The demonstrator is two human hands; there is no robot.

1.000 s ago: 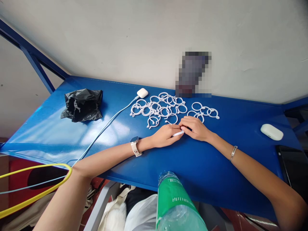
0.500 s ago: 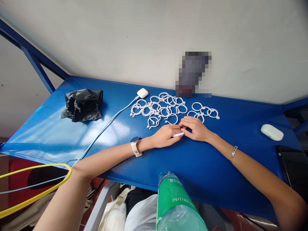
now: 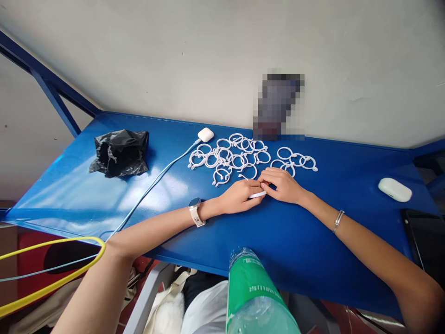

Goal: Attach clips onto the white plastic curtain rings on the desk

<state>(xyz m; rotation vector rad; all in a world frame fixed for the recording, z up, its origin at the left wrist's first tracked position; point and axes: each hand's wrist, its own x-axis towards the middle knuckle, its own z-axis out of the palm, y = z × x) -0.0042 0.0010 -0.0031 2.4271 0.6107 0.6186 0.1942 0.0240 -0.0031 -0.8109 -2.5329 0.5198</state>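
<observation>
My left hand (image 3: 239,195) is closed on a white plastic curtain ring (image 3: 256,195), part of which shows between thumb and fingers. Meeting it at the fingertips, my right hand (image 3: 282,185) is also closed at the same ring; the fingers hide most of it. Just beyond both hands lies a heap of loose white curtain rings (image 3: 238,161), each with a small eyelet. A smaller group of the same rings (image 3: 301,161) rests to the right, past my right hand.
On the blue table (image 3: 306,250) are a crumpled black plastic bag (image 3: 137,153), a white charger (image 3: 206,135) with a pale blue cable (image 3: 156,178), a white earbud case (image 3: 395,189) and a black device (image 3: 424,239). A green-labelled bottle (image 3: 253,283) stands close to me. A pixelated object leans against the wall.
My hands stay together at the ring with barely any movement. The view has shifted very slightly.
</observation>
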